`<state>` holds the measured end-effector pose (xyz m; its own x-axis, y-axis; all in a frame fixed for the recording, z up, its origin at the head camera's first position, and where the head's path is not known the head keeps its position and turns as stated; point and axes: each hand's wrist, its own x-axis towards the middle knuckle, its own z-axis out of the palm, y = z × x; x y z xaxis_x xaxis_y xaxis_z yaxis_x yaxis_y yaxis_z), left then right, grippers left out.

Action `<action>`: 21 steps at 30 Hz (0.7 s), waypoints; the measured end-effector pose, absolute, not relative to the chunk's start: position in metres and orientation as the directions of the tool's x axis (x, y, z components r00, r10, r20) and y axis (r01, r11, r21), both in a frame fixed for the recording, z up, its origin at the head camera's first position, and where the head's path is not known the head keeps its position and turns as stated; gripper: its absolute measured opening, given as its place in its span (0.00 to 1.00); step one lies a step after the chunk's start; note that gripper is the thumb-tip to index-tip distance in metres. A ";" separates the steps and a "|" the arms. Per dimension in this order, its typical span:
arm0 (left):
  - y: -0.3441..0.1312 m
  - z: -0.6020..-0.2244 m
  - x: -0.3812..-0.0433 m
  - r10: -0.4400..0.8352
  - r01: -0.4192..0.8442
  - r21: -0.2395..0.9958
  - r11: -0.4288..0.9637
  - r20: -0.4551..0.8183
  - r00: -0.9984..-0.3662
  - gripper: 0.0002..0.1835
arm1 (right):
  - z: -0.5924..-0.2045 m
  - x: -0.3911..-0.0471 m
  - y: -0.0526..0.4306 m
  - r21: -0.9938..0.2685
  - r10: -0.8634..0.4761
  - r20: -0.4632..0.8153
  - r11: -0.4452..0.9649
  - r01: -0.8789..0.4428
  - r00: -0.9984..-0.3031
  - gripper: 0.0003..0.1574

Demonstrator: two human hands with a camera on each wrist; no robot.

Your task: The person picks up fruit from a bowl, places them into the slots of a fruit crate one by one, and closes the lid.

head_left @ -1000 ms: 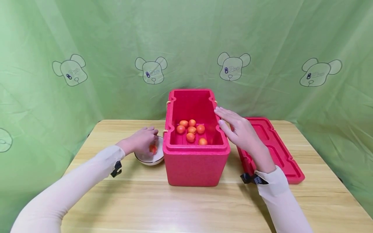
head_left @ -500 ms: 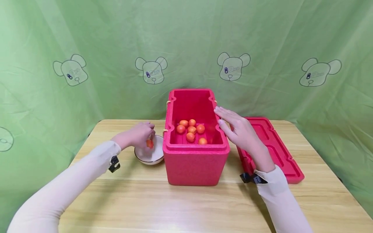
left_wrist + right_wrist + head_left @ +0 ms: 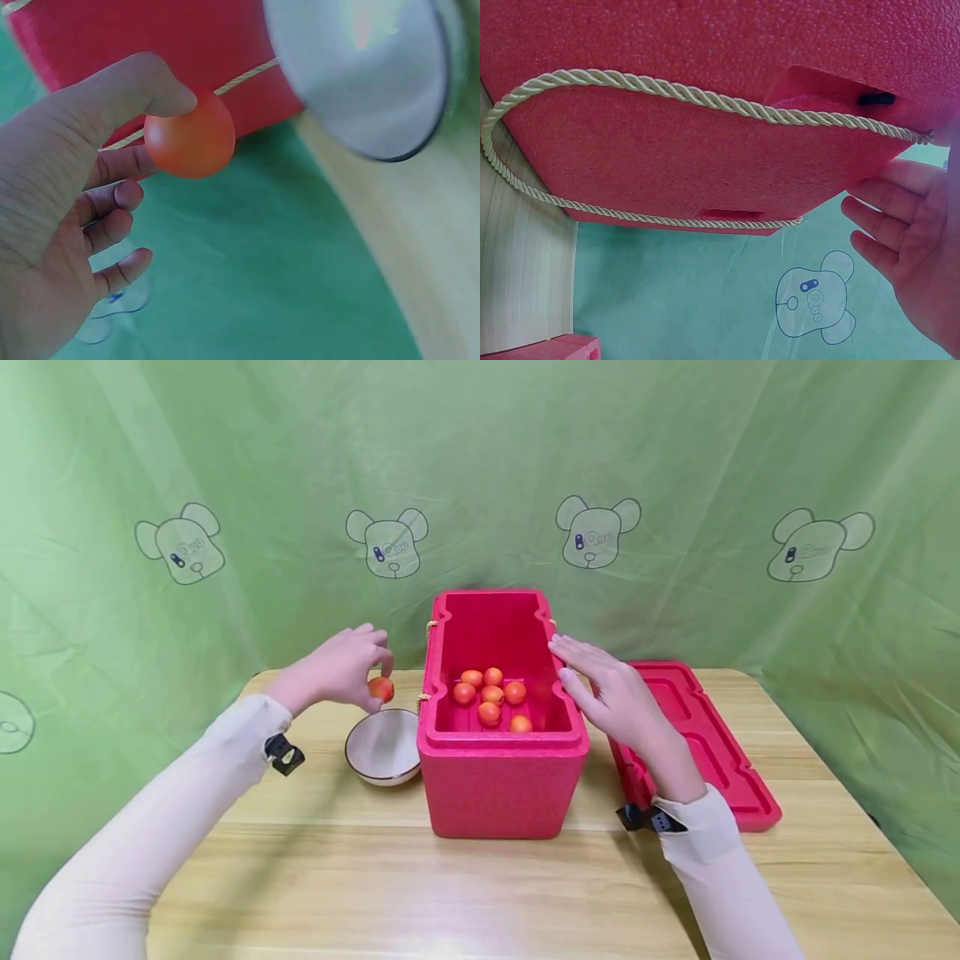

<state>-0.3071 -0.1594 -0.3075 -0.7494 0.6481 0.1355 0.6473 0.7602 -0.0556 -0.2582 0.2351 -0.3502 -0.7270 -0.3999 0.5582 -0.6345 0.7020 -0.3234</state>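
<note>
Between thumb and forefinger my left hand pinches a small orange-red tomato, held above the far rim of a white bowl. The bowl has a dark rim and looks empty in the head view. My right hand rests with straight fingers on the right rim of a red foam box. Several similar tomatoes lie on the floor of the box. In the right wrist view the fingers touch the box's upper edge.
A red lid lies on the wooden table to the right of the box. Twisted cord loops along the box's side. Behind the table hangs a green curtain printed with bear heads.
My left hand has lifted the tomato out of the bowl and moved up and away from it. The right hand stays at the box rim.
</note>
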 end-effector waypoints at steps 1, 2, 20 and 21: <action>-0.159 -0.302 -0.307 0.646 0.646 -0.055 0.762 0.147 -0.749 0.15 | -0.350 -0.258 0.235 -0.323 -0.400 0.559 0.702 -0.635 -0.726 0.34; -0.159 -0.297 -0.307 0.642 0.643 -0.054 0.764 0.160 -0.750 0.15 | -0.350 -0.258 0.235 -0.322 -0.400 0.560 0.702 -0.635 -0.726 0.34; -0.107 -0.228 -0.302 0.733 0.752 -0.164 0.638 0.428 -0.529 0.17 | -0.353 -0.259 0.237 -0.315 -0.401 0.574 0.696 -0.645 -0.714 0.34; -0.103 -0.228 -0.301 0.738 0.756 -0.172 0.631 0.434 -0.517 0.17 | -0.353 -0.259 0.237 -0.314 -0.402 0.575 0.696 -0.646 -0.712 0.34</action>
